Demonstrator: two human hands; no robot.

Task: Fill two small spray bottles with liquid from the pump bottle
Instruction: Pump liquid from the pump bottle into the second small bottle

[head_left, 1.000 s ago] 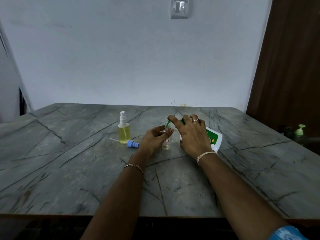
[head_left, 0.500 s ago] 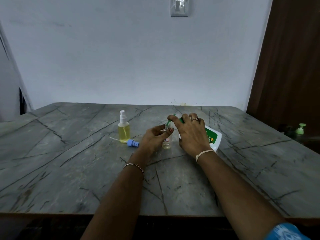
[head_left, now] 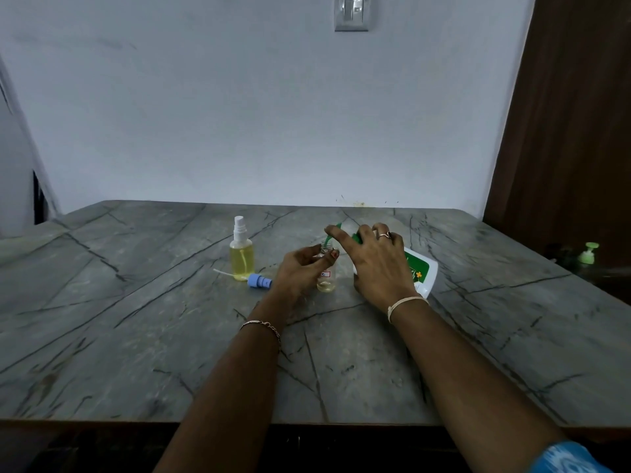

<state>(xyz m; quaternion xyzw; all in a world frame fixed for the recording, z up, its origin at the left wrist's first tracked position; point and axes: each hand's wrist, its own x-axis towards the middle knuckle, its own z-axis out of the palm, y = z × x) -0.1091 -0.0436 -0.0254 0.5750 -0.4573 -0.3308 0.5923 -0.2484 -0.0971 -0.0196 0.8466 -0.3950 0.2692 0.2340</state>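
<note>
Head view: the work was seen at the centre of the frame, on the stone table (head_left: 136,336).
Left hand (head_left: 300,271): was pinched round the neck of the small bottle (head_left: 326,279), which was held upright and uncapped.
Right hand (head_left: 375,264): was laid with fingers spread over the head of the pump bottle (head_left: 421,271).
Spout (head_left: 330,238): was pointed leftward, over the small bottle's mouth; alignment was judged decisive.
Filled spray bottle (head_left: 242,257): was stood further left, with the blue spray cap (head_left: 259,280) beside it.
</note>
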